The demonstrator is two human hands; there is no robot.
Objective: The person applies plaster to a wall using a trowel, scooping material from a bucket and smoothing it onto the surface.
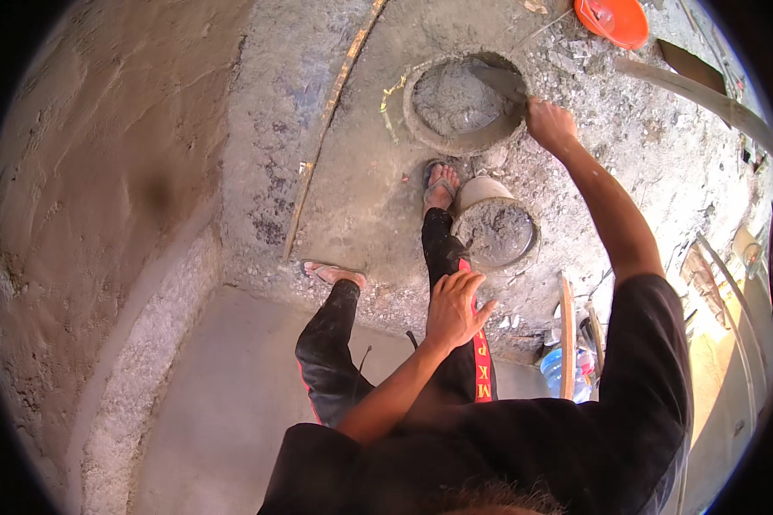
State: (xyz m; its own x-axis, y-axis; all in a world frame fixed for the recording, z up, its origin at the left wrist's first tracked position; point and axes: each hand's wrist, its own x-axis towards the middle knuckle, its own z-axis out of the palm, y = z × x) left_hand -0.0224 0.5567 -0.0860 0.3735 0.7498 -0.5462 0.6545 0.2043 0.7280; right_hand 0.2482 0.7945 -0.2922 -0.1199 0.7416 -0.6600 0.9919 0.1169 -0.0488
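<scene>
My right hand [550,125] is closed round the handle of a trowel [500,81], whose grey blade reaches over the rim of a round basin [415,120]. Wet grey mortar [459,96] fills much of that basin, and the blade's tip lies at the mortar. My left hand [455,311] rests on my right knee, fingers stretched out, with nothing in it. Between that knee and the basin, a whitish bucket [481,190] leans with its mouth toward me. Grey mortar also shows inside it.
A long thin wooden strip [331,107] lies on the rough floor left of the basin. An orange bowl [617,21] is at the far right. A wooden batten [567,335] and blue plastic [556,371] are at my right. A brown plastered wall [112,154] rises on the left.
</scene>
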